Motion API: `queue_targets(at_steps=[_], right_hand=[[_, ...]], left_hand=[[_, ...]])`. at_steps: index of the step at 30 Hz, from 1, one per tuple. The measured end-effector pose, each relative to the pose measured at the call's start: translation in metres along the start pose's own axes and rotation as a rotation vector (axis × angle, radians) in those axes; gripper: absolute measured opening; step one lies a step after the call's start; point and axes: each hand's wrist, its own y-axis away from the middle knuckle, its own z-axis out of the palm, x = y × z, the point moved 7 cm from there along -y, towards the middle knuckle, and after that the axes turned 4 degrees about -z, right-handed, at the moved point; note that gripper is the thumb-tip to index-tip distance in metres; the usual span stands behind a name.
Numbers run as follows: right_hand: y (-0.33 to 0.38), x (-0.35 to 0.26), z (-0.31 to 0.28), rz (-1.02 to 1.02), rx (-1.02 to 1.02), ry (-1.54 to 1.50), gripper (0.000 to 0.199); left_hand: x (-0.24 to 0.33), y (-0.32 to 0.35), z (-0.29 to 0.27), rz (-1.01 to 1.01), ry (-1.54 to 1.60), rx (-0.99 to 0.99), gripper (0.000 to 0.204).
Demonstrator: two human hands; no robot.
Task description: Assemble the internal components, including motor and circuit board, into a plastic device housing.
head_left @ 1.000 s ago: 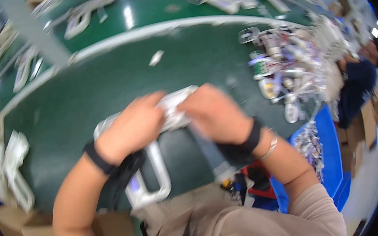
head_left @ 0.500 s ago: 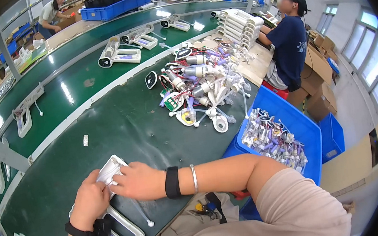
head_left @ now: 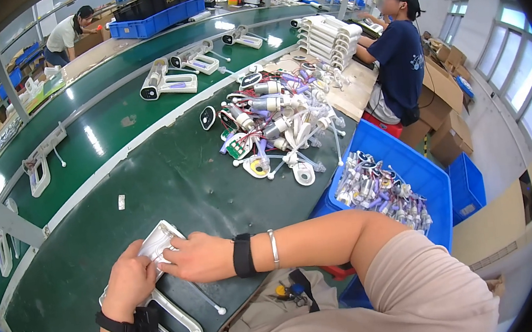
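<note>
A white plastic handheld device (head_left: 162, 289) with a loop handle lies on the green work table (head_left: 169, 177) near its front edge. My left hand (head_left: 128, 281) grips its upper body from the left. My right hand (head_left: 199, 257) presses its fingers on the device's top end from the right. A thin white stick with a ball tip (head_left: 211, 302) juts out from under my right hand. Black bands sit on both wrists; the right one also carries a silver bracelet.
A heap of white and purple device parts (head_left: 274, 125) lies further back on the table. A blue bin (head_left: 387, 188) of small parts stands to my right. Finished white devices (head_left: 167, 79) rest on the far belt. A seated person (head_left: 398, 59) works at the back right, another person (head_left: 67, 34) at the far left.
The view has swung up and to the right, from the table close up to the whole line. Both hands stay on the white device, which has not visibly moved on the table.
</note>
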Motion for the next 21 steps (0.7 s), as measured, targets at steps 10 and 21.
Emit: queue_targets(at_steps=[10, 21], right_hand=[[0.007, 0.005, 0.004, 0.069, -0.085, -0.072, 0.042], [-0.056, -0.012, -0.011, -0.079, 0.198, -0.105, 0.028]], left_hand=[[0.005, 0.055, -0.069, -0.121, 0.100, 0.209, 0.031], [-0.038, 0.097, -0.028, -0.361, -0.044, 0.203, 0.032]])
